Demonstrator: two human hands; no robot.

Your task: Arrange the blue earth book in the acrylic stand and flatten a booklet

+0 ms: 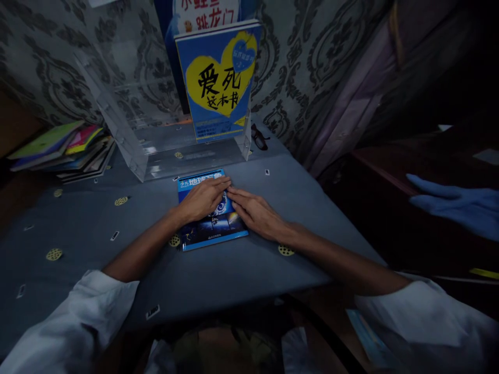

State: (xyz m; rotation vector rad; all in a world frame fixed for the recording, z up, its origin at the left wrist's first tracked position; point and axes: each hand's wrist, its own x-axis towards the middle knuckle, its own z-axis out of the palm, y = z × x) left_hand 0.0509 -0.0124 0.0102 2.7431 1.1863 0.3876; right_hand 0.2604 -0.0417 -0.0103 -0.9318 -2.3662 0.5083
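Clock: twelve points away from the person, across the table covered with a grey-blue patterned cloth [156,275].
Blue-and-black glossy book: the thin rectangular paperback [214,231] lies flat on the cloth, in front of the person, cover up. Its long axis runs roughly twelve to six, the far end leaning slightly toward eleven.
Left hand: the bare left hand [206,200] comes in from seven and lies palm down across the middle of the cover, fingers stretched out and together toward two, gripping nothing that shows.
Right hand: the bare right hand [259,214] comes in from four and spans the book's three-o'clock edge, fingers extended toward ten. It is flattened rather than curled; whether the thumb presses the edge I cannot tell.
Key relation: both hands touch the book, so neither has a gap to cross. The left sits more centrally over it; from the right, most of the book lies toward nine. The fingertips meet near the cover's two-o'clock part.
Beyond, at twelve: a clear acrylic stand [132,150] is just beside the book's far edge, bearing an upright blue book with a yellow heart [218,93].
At ten: a pile of colourful thin books [83,156], well apart.
At one: dark-framed glasses [260,139].
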